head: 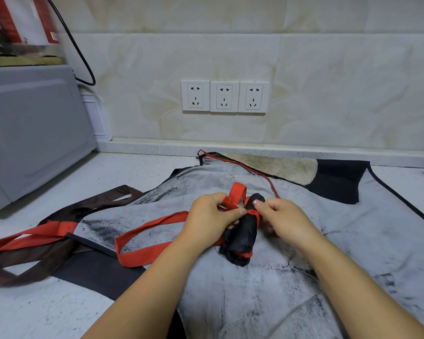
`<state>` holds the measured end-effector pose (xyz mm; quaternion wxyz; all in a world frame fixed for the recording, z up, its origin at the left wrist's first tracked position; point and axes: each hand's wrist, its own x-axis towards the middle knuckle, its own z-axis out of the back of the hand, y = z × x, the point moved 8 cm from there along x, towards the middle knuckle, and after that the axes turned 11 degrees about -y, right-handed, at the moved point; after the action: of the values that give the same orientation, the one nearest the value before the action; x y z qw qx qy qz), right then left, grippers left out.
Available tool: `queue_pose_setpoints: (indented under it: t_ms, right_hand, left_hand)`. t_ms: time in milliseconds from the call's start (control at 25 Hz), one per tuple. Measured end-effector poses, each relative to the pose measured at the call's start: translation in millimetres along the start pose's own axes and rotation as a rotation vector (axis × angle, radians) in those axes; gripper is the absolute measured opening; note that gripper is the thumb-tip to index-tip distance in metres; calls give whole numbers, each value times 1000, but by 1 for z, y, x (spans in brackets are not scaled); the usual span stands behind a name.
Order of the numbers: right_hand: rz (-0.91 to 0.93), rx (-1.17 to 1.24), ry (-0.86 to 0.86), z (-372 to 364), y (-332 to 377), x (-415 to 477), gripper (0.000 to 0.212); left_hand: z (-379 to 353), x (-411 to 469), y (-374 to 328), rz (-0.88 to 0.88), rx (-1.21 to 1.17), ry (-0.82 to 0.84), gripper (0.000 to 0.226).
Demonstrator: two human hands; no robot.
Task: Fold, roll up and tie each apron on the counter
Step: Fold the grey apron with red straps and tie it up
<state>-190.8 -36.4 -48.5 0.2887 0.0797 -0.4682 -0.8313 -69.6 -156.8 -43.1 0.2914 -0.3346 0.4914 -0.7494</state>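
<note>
While both hands' fingers (240, 212) pinch its red strap (251, 213), the rolled black apron (240, 237) lies between them.

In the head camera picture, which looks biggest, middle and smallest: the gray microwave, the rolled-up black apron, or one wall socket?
1. The gray microwave, by far the largest.
2. The rolled-up black apron, held in both hands.
3. One wall socket.
The socket is farther from the camera, so the last two are not a sure ranking.

Speckled white counter (142, 167) as I see it: grey microwave (32, 133) at left, grey apron (267, 285) spread flat, brown straps (22, 263) beside it, possibly a beige towel (279, 167) against the wall.
</note>
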Motion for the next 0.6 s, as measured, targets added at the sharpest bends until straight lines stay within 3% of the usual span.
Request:
queue_pose_setpoints:
  t_ms: [200, 400, 600]
  right_hand:
    - [-35, -66, -49, 18, -10, 7, 43]
    - [115, 70, -19, 11, 6, -2, 40]
    - [160, 268, 141, -10, 24, -14, 34]
  left_hand:
    - [17, 14, 18, 124, 97, -78, 16]
    - [-7, -2, 3, 94, -248, 278, 10]
    - [-12, -1, 4, 127, -171, 148, 6]
